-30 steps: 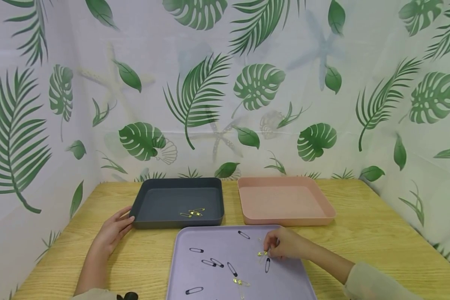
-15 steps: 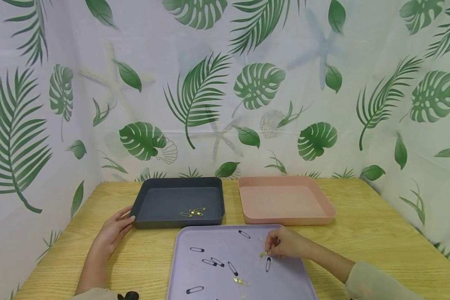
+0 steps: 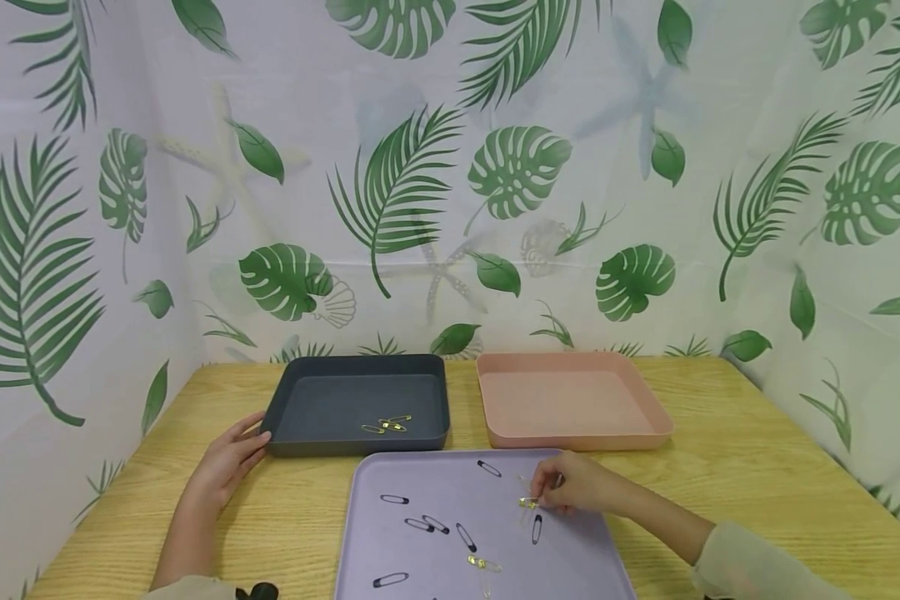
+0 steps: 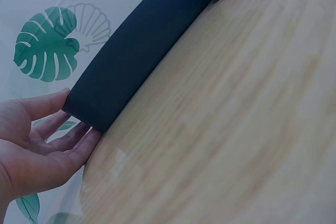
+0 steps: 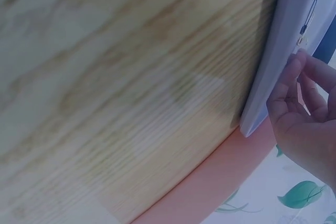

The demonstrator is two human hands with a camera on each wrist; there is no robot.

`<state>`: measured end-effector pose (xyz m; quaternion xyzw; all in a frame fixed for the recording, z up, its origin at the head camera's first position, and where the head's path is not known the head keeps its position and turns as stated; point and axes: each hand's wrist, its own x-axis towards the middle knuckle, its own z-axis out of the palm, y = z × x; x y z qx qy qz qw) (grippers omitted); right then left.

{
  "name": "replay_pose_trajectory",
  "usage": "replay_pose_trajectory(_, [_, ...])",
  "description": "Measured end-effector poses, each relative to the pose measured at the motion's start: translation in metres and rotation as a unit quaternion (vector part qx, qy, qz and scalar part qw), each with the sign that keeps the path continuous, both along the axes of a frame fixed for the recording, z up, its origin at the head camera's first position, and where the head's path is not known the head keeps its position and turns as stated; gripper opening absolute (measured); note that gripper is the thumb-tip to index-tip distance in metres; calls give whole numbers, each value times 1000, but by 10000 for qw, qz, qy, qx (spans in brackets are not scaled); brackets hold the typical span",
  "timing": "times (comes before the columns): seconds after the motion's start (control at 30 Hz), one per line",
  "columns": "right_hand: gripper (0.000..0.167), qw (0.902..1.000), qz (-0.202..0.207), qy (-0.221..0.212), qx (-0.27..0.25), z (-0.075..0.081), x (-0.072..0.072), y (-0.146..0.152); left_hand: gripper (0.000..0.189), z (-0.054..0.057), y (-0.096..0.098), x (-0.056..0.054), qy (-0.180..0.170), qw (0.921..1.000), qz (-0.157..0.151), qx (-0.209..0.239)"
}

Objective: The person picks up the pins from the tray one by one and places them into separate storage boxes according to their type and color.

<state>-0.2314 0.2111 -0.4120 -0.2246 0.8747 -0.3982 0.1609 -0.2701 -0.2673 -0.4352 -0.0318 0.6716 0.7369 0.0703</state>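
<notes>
My left hand (image 3: 225, 471) rests on the left side of the dark grey tray (image 3: 285, 448), its thumb at the near corner. In the left wrist view, thumb and fingers touch the end of the tray's wall (image 4: 121, 61). Over the lilac tray (image 3: 375, 554), my right hand (image 3: 573, 485) pinches a gold safety pin (image 3: 528, 502) between thumb and forefinger, with more gold pins overlapping beneath it. A black safety pin (image 3: 537, 529) lies just below those fingertips. Several gold safety pins (image 3: 392, 427) are in the dark grey tray.
Several black safety pins (image 3: 465, 537) are spread over the lilac tray, with a gold pair (image 3: 483, 563) toward its front. A pink tray (image 3: 577, 442) stands at the back right of the wooden table (image 3: 742, 467). Leaf-print cloth (image 3: 435, 208) closes off the back and sides.
At the right fingertips, a gold safety pin has turned and now lies roughly level across the cluster. The right hand has barely shifted; the left hand stays at the dark grey tray.
</notes>
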Motion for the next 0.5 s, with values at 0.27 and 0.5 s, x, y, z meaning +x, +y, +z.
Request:
replay_pose_trajectory(0.27, [12,9995,222,219,-12,4,-2,-1,60,0,1,1,-17,10000,-1,-5])
replay_pose_trajectory(0.5, [17,9988,276,407,-71,10,-5,-6,60,1,1,1,1,10000,-11,-42])
